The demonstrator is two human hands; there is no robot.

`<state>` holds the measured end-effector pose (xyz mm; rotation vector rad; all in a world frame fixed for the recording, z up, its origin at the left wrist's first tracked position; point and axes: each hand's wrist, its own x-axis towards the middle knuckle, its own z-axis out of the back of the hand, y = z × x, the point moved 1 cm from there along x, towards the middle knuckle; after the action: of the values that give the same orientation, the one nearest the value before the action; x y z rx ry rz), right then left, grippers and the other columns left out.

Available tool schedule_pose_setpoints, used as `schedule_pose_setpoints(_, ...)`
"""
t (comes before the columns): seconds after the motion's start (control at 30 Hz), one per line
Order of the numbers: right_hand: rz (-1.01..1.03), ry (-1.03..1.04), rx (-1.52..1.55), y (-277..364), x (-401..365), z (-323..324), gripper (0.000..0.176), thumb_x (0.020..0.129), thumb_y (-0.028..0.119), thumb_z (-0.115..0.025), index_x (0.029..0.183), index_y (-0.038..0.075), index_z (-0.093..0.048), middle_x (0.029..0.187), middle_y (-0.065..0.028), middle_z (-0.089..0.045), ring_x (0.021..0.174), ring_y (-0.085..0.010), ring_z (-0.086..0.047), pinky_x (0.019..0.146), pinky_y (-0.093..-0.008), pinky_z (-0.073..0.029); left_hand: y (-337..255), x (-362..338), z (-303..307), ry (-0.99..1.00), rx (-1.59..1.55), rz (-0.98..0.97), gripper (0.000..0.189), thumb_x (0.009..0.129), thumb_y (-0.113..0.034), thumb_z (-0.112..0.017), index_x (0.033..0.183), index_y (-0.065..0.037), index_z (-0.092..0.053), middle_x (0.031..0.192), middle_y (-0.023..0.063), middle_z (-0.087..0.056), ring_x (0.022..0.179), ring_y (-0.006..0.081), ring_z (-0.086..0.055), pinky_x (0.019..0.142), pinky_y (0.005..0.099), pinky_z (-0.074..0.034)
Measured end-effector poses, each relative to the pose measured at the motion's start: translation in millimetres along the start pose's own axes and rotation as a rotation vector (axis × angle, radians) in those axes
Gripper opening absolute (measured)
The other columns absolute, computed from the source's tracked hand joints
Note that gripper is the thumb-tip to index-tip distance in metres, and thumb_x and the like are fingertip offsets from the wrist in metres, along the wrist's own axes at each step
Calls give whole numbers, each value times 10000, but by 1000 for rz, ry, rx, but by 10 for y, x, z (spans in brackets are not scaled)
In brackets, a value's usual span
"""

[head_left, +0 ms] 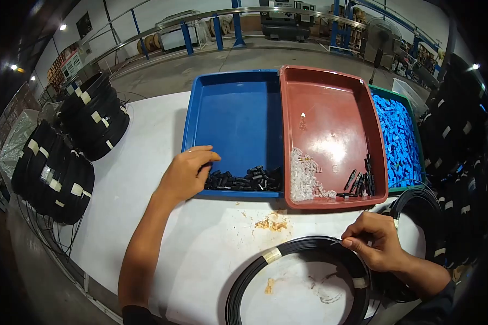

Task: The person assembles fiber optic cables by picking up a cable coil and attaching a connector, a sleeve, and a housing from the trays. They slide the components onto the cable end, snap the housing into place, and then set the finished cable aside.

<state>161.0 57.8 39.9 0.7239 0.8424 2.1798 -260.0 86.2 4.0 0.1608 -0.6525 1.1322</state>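
Over the lower left edge of the blue tray (236, 119) is my left hand (190, 170), its fingers bent near a heap of small black parts (249, 180); whether it holds one is hidden. My right hand (373, 241) pinches the thin end of a black cable (339, 242) between thumb and index finger. That hand is above the right side of a coiled black cable (244, 281) bound with pale tape. The red tray (331, 114) holds small white pieces (306, 176) at its lower left and black pieces (360, 181) at its lower right.
A green tray (406, 188) of blue pieces (396, 135) stands right of the red one. Stacked black coils lie at the left (54, 173) and far right (466, 141). Another coil (431, 216) is beside my right hand. Yellowish scraps (271, 223) lie on the white table (119, 216).
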Motion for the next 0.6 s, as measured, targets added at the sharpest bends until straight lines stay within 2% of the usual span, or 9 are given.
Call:
schedule_pose_setpoints(0.13, -2, 7, -7, -55, -3, -23, 96, 839, 75, -807, 864, 13, -738, 718, -72, -636, 583, -134, -573, 526, -275, -421, -253, 161, -130, 68, -80, 59, 223, 837, -12, -719, 1058, -25, -741, 1033, 123, -748, 1044, 297, -684, 947, 396, -521)
schedule_pose_setpoints(0.23, -45, 7, 25, -39, -3, -3, 102, 843, 89, -809, 868, 16, -742, 714, -67, -634, 588, -133, -577, 529, -274, -424, -355, 274, -254, 137, -80, 6, 248, 843, -126, -757, 1081, -56, -745, 1037, 106, -744, 1011, 292, -664, 899, 399, -504)
schedule_pose_setpoints(0.47, -12, 45, -1, -41, -16, 10, 106, 845, 99, -812, 877, 19, -749, 727, -70, -659, 594, -139, -589, 535, -272, -429, -375, 444, -390, 256, -85, 64, 179, 837, -111, -754, 1008, -59, -761, 1007, 99, -741, 986, 287, -662, 897, 406, -501)
schedule_pose_setpoints(0.6, -2, 53, 18, -16, -12, 16, 99, 838, 80, -814, 879, 16, -751, 739, -76, -674, 599, -139, -593, 538, -273, -435, -306, 430, -304, 264, -5, 92, 123, 819, -74, -737, 939, -59, -759, 962, 83, -732, 939, 277, -656, 849, 399, -493)
